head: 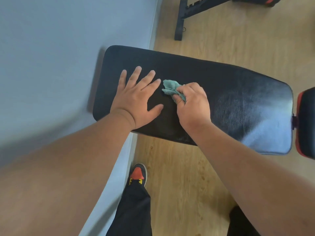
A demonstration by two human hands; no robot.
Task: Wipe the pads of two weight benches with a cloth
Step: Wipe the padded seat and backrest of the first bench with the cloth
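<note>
- Cloth (172, 90): a small teal rag, bunched up, lies on the black pad (221, 92) of the near weight bench, about the middle of its left half; it touches the pad and sits just beside the fingertips of the left hand
- The right hand (193, 104) pinches the cloth, thumb and curled fingers closed round its near end, so the rest sticks out in a loose wad towards the left hand
- The left hand (138, 97) rests flat on the pad with fingers spread and straight, holding nothing; it seems to brace the person over the bench
- The cloth looks light, soft and limp; it will likely crumple instead of spreading, so a flatter hold with the palm over it would probably cover more surface
- The pad looks smooth, glossy and firm, with a sheen at its right end; the cloth should slide on it easily under light pressure
- A red-edged pad (306, 123) adjoins the right end; the second bench (192, 11) stands apart on the wooden floor (221, 176) beyond; both presumably await wiping
- A wall (51, 57) runs close to the pad's left end; a shoe (138, 173) shows below
</note>
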